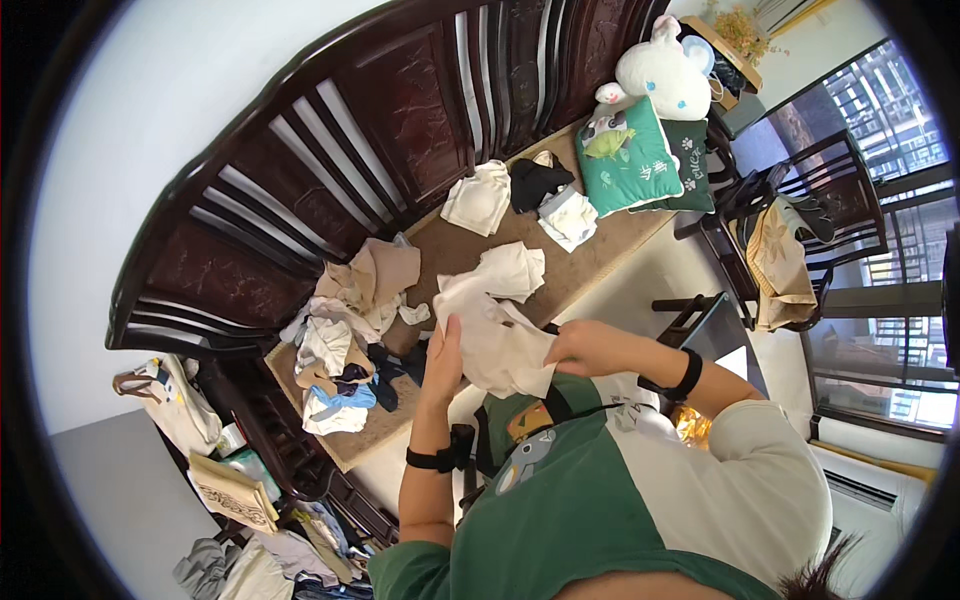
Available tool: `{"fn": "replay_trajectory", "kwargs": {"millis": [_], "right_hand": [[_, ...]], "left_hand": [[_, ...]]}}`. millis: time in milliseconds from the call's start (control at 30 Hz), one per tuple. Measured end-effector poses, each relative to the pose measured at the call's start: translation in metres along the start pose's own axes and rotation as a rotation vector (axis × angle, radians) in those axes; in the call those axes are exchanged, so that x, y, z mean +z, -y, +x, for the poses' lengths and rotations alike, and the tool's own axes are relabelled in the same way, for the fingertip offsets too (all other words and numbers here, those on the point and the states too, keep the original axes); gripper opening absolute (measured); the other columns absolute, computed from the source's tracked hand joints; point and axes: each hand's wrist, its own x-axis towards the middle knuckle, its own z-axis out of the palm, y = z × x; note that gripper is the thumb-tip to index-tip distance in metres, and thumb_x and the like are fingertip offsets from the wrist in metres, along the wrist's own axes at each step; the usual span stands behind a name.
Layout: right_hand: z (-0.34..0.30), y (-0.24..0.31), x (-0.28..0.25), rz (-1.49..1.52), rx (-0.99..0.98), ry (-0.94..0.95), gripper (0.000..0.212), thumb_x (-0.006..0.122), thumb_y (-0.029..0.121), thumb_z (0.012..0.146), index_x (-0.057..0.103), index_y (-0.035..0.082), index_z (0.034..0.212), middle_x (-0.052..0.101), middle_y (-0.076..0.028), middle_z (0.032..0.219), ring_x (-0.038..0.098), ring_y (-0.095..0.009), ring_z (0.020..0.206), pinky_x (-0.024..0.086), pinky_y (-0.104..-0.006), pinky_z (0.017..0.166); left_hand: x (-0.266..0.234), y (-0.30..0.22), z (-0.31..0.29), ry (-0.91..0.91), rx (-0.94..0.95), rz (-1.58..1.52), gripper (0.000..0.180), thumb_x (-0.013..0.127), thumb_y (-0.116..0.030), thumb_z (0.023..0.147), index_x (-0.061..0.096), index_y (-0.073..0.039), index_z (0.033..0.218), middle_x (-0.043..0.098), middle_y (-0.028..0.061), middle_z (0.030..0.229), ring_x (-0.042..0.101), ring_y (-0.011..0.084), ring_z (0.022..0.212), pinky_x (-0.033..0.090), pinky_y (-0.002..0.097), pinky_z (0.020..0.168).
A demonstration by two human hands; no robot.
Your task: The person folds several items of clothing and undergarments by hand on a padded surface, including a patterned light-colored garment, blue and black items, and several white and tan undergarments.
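Observation:
A thin cream garment [492,345] hangs stretched in front of me, held up between both hands; its exact kind is unclear. My left hand [443,360] grips its left edge, with the fingers partly hidden behind the cloth. At its lower right edge, my right hand [585,348] is closed on the fabric. Just beyond it, another cream piece of cloth [512,270] lies on the brown seat mat [437,250]. To the left spreads a loose heap of clothes [335,340] in beige, white, blue and dark colours.
Along the bench back [390,90] sit a folded white garment [478,198], a black one [538,183] and a patterned white one [568,218]. Green cushions [628,160] and a white plush toy [665,80] fill the far end. A wooden chair [815,220] stands at right.

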Motion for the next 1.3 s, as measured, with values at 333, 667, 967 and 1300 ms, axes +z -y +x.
{"fn": "replay_trajectory", "kwargs": {"millis": [333,667,967,1300], "right_hand": [[0.027,-0.049,-0.065,0.047,-0.436,-0.286,0.027,0.069,0.003,0.073,0.066,0.009,0.099,0.06,-0.009,0.097,0.059,-0.029,0.096,0.046,-0.0417,0.093],[0.095,-0.173,-0.127,0.475,0.072,0.002,0.018,0.062,0.011,0.085,0.055,0.008,0.101,0.061,-0.012,0.109,0.06,-0.031,0.098,0.047,-0.038,0.082],[0.147,-0.404,-0.052,0.509,0.267,0.557,0.029,0.062,0.011,0.077,0.063,0.004,0.105,0.066,-0.012,0.09,0.062,-0.025,0.086,0.049,-0.0338,0.078],[0.13,-0.498,-0.08,1.268,0.832,-0.457,0.012,0.053,0.01,0.084,0.06,0.009,0.094,0.057,0.0,0.077,0.057,-0.012,0.073,0.051,-0.0297,0.077]], "left_hand": [[0.033,0.037,0.044,0.059,-0.176,0.126,0.056,0.041,-0.044,0.099,0.052,0.004,0.127,0.057,0.0083,0.121,0.052,0.0166,0.109,0.039,0.0299,0.097],[0.11,0.029,0.14,-0.016,-0.416,-0.424,0.045,0.052,-0.031,0.096,0.05,-0.001,0.129,0.06,0.0078,0.116,0.059,0.0151,0.1,0.048,0.031,0.087],[0.073,0.111,0.256,0.043,-0.468,0.233,0.036,0.061,-0.033,0.093,0.063,0.0,0.109,0.065,-0.0001,0.082,0.059,0.0075,0.069,0.048,0.0251,0.06],[0.022,0.123,0.414,-0.263,-0.236,-0.509,0.053,0.062,-0.032,0.092,0.047,0.001,0.13,0.059,0.0079,0.121,0.058,0.0183,0.106,0.047,0.031,0.091]]}}
